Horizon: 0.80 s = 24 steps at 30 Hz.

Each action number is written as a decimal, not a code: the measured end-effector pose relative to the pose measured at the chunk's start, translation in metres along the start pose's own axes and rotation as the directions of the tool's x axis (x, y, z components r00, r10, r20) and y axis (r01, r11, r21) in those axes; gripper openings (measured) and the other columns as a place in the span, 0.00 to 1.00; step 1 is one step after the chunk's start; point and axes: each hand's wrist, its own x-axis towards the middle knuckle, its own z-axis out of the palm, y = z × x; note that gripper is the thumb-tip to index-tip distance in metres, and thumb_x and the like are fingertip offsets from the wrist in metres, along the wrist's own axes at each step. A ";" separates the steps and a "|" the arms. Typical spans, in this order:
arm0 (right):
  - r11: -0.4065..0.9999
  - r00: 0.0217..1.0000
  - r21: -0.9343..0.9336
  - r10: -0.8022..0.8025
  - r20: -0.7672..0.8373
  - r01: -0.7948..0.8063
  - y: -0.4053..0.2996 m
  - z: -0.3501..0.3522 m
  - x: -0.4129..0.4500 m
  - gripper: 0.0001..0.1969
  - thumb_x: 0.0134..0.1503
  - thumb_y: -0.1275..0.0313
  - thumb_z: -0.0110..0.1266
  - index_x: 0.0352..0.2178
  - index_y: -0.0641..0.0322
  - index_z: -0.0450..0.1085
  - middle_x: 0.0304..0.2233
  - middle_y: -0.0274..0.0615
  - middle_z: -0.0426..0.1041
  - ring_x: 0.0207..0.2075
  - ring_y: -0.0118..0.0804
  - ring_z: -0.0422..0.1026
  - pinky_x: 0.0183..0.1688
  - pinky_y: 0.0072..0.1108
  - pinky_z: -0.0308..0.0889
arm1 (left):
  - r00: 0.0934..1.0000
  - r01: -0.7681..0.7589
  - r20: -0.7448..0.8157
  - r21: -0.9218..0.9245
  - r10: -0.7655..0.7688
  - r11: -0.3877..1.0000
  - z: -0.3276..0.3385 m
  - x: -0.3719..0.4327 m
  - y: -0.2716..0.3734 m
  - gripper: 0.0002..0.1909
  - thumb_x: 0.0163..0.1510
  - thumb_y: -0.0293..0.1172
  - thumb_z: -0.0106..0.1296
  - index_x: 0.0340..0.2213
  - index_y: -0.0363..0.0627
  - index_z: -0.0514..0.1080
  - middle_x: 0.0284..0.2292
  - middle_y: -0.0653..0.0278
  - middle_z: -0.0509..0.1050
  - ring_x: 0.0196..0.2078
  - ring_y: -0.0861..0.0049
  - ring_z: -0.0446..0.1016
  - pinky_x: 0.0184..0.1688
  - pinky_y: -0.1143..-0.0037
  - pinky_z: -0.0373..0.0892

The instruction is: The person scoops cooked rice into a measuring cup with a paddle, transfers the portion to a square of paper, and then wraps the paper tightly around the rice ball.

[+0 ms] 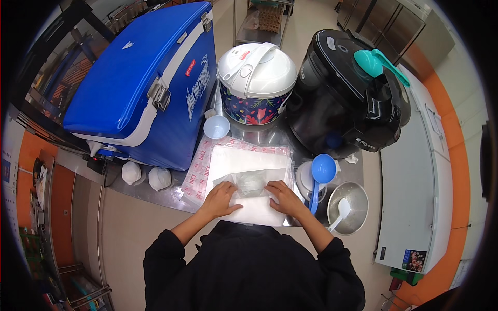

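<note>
A translucent paper-wrapped bundle (251, 184) lies on a stack of white paper sheets (229, 157) in front of me. At its left end, my left hand (220, 199) grips the folded paper between thumb and fingers. My right hand (285, 199) grips the opposite end the same way. What is inside the wrapper cannot be made out clearly. Under the white sheets spread several red-printed wrapping papers (198, 171). Two white-wrapped round bundles (132, 173) stand at the table's left edge.
A blue cooler box (171, 128), a floral rice cooker (253, 103) and a large black cooker (323, 109) line the back. A light-blue bowl (216, 127) sits beyond the papers. To the right are a blue ladle (323, 169) on a scale (305, 177) and a metal bowl (360, 210) with a white spatula (344, 208).
</note>
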 end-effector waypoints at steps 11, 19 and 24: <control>0.850 0.817 -0.129 0.527 0.234 -0.511 0.006 0.009 0.042 0.13 0.40 0.75 0.58 0.31 0.64 0.66 0.32 0.46 0.70 0.36 0.45 0.67 0.41 0.29 0.64 | 0.865 0.474 0.288 -0.198 -0.412 0.858 0.013 0.021 -0.043 0.17 0.41 0.34 0.59 0.31 0.36 0.70 0.30 0.54 0.72 0.31 0.55 0.74 0.31 0.65 0.70; 0.887 0.799 -0.393 0.413 0.437 -0.244 0.007 0.000 0.079 0.14 0.38 0.72 0.60 0.28 0.63 0.66 0.30 0.46 0.68 0.31 0.49 0.70 0.40 0.33 0.64 | 0.870 0.431 0.316 -0.111 -0.379 0.896 0.016 0.047 -0.040 0.14 0.32 0.26 0.62 0.24 0.37 0.69 0.27 0.54 0.70 0.32 0.56 0.72 0.32 0.65 0.69; 0.910 0.934 -0.216 0.340 -0.105 -0.355 -0.022 0.045 0.017 0.06 0.45 0.81 0.47 0.28 0.69 0.66 0.32 0.50 0.65 0.28 0.50 0.71 0.30 0.33 0.69 | 0.961 0.262 0.064 0.113 -0.271 0.958 0.032 0.014 -0.005 0.05 0.47 0.23 0.44 0.27 0.35 0.68 0.27 0.53 0.67 0.27 0.57 0.72 0.29 0.66 0.71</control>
